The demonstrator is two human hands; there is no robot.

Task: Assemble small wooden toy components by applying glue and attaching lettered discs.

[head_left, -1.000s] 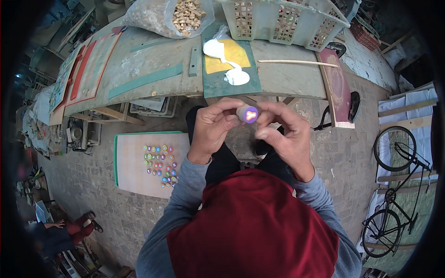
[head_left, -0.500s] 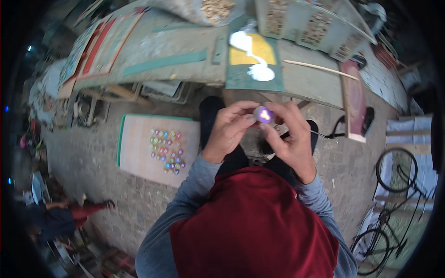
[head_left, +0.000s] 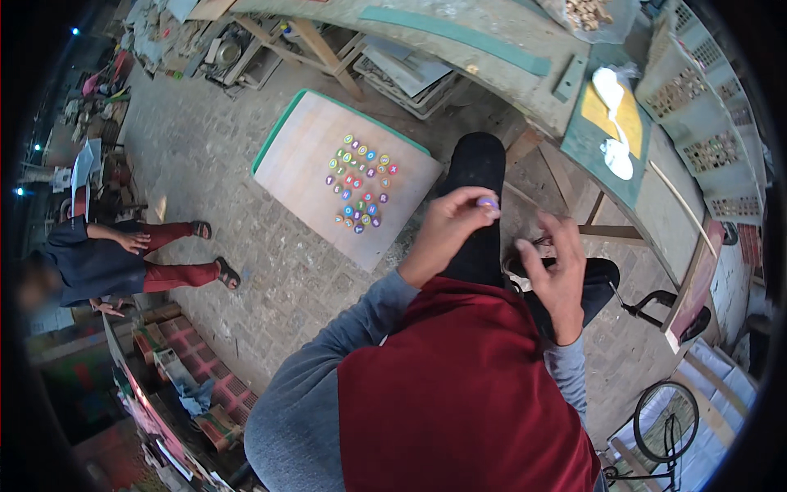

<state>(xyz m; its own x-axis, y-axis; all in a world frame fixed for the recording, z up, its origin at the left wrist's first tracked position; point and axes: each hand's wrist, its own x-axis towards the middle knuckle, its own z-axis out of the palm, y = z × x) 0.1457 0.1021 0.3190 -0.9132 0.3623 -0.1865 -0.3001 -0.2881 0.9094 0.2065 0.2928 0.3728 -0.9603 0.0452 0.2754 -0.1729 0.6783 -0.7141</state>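
My left hand pinches a small round piece with a purple top between thumb and fingertips, above my dark-trousered knee. Apart from it, my right hand is raised with thumb and fingers spread, holding nothing. To the left, a pale board lies on a green-edged base. Several small coloured round pieces with bright letters stand on it in loose rows.
A long workbench runs across the top, bearing a green strip and a green and yellow sheet with white paste. A wooden stick, a clamp and a crate are at right. Another person is at far left.
My view has turned left toward the board. My right hand has let go of the round piece and moved away; my left hand keeps it and has shifted toward the board.
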